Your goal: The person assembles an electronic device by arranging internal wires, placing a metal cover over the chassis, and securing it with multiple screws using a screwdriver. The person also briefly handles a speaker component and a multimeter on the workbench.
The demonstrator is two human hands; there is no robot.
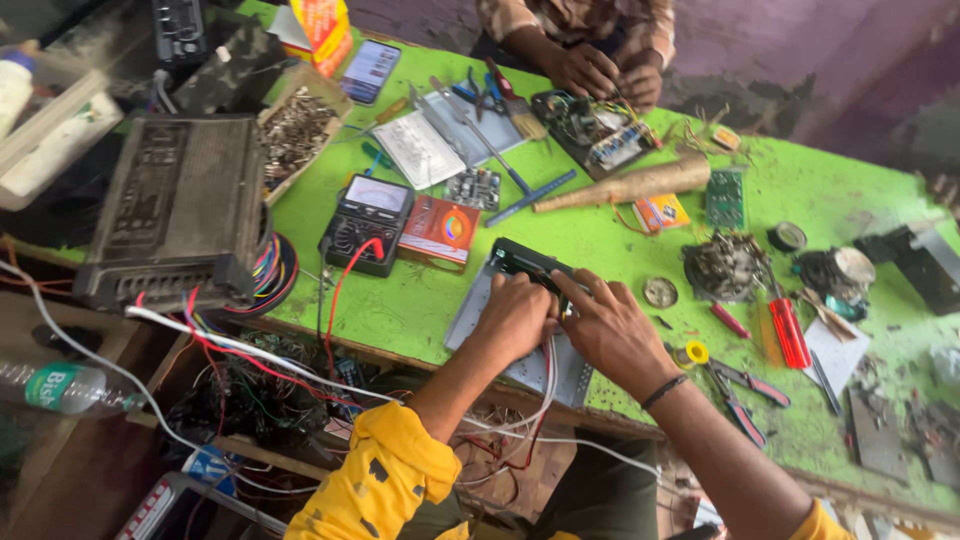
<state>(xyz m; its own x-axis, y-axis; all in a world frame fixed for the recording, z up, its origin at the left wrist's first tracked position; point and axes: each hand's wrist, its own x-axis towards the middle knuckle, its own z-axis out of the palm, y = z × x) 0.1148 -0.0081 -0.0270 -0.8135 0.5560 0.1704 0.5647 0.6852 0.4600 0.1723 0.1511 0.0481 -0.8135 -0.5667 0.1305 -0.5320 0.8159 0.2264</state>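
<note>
My left hand (515, 312) and my right hand (608, 328) rest together on a flat grey metal plate (470, 310) at the near edge of the green table (420, 300). Both hands press on a small black electronic module (520, 260) with a green edge that lies on the plate's far end. White and red wires (545, 385) run from under my hands down over the table edge. A black band sits on my right wrist. My sleeves are yellow.
A black multimeter (367, 224) and an orange box (440, 230) lie left of the plate. Red pliers (740, 395), a red screwdriver (788, 330) and loose parts lie to the right. Another person's hands (600, 75) work on a circuit board (592, 130) across the table. A grey amplifier (180, 205) stands far left.
</note>
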